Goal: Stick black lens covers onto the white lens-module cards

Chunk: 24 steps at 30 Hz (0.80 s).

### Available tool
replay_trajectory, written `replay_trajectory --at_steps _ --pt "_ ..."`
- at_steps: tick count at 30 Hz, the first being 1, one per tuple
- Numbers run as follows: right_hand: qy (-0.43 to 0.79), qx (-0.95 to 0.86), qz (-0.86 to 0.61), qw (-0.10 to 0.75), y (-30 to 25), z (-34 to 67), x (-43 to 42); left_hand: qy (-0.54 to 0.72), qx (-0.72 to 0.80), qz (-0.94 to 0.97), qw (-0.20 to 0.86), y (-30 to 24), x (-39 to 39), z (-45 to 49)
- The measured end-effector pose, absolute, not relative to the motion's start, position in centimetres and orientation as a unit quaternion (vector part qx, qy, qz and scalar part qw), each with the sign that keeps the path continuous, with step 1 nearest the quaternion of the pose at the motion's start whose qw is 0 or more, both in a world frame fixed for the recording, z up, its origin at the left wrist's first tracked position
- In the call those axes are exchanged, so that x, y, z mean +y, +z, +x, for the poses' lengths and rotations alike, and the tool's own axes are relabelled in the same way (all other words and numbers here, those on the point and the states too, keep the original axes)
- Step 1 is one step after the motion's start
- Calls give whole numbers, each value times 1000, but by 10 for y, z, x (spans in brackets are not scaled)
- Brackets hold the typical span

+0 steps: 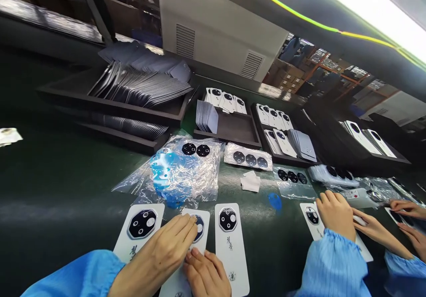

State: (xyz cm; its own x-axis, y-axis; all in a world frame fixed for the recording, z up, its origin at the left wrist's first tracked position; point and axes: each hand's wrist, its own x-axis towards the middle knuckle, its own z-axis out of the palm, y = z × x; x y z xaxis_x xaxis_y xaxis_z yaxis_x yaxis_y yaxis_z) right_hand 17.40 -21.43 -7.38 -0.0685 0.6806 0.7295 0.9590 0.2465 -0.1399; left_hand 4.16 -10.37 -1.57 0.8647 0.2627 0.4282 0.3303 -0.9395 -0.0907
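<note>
The left hand and right hand sit together on a white card, beside its black camera ring. They seem to press rather than clamp, though the view is poor.

Single head-worn view, facing forward and down over green workbench, close above person's hands.

Dark vertical calligraphic characters stand on the lower half of a white phone back panel, with a small seal-like emblem beneath them. Similar script marks another white panel further left. Both are too stylised to read, and no other writing is legible.
</note>
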Motion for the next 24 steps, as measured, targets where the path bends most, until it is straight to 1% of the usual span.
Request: replay_trajectory --at_steps 2,4,7,10,14,20,24 --pt "-237 -651 -581 428 -87 147 -210 -162 -158 -974 -27 -17 -97 44" --pt "-249 -617 -581 469 -95 137 -205 -125 -166 -966 -152 -15 -87 49" --pt "-241 -613 -583 476 -96 139 -202 -104 -179 -937 -281 -12 -70 57" --pt "-245 -609 -580 482 -93 143 -202 -87 -178 -912 -359 -12 -57 61" --pt "-241 -616 -578 478 -93 142 -204 -61 -178 -901 -390 -19 -49 64" --pt "-231 -606 -588 484 -98 137 -206 -98 -156 -909 -374 -24 -48 68" --pt "-225 -600 -594 486 -98 136 -206 -93 -145 -920 -351 -19 -54 66"
